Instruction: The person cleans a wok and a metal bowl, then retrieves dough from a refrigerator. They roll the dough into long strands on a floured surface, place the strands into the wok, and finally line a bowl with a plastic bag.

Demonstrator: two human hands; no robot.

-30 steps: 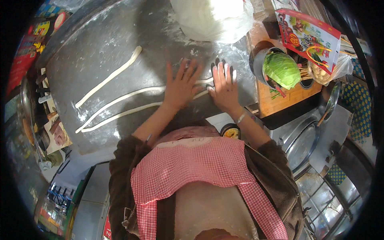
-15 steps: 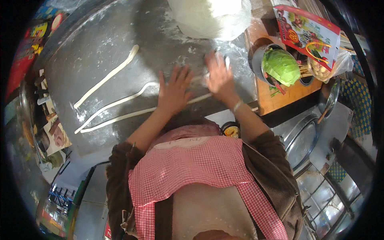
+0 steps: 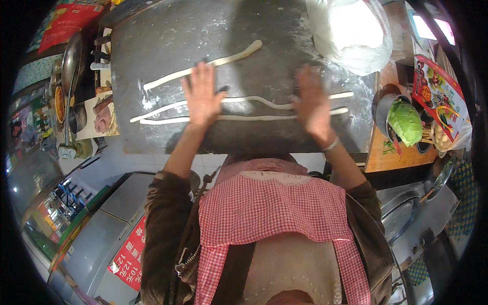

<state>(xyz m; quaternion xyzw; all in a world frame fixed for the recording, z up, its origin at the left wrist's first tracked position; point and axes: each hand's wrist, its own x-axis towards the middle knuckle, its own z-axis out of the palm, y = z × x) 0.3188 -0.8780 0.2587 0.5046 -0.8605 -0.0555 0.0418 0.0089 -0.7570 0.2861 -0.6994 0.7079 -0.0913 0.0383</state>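
Three long pale dough ropes lie across a grey, flour-dusted work table (image 3: 264, 140). Farthest away is a slanting dough rope (image 3: 236, 56), thicker at its right end. The middle dough rope (image 3: 249, 99) bends slightly, and the nearest dough rope (image 3: 254, 118) runs almost straight. My left hand (image 3: 202, 96) lies flat with fingers spread, palm down over the middle rope, its fingertips by the far one. Slightly blurred, my right hand (image 3: 312, 101) is stretched out over the right part of the middle rope. Both palms hide the dough beneath them, so contact there cannot be seen.
A white plastic bag (image 3: 351, 38) stands at the table's far right. Beyond the right edge, a pot with a green cabbage (image 3: 404, 122) sits on a wooden board (image 3: 394, 156), beside a red printed package (image 3: 439, 91). Pans and a ladle (image 3: 67, 114) are at the left.
My hands have moved farther apart along the middle rope, the left one leftward and the right one rightward. The whole view has turned, so the table sits straighter and farther right.
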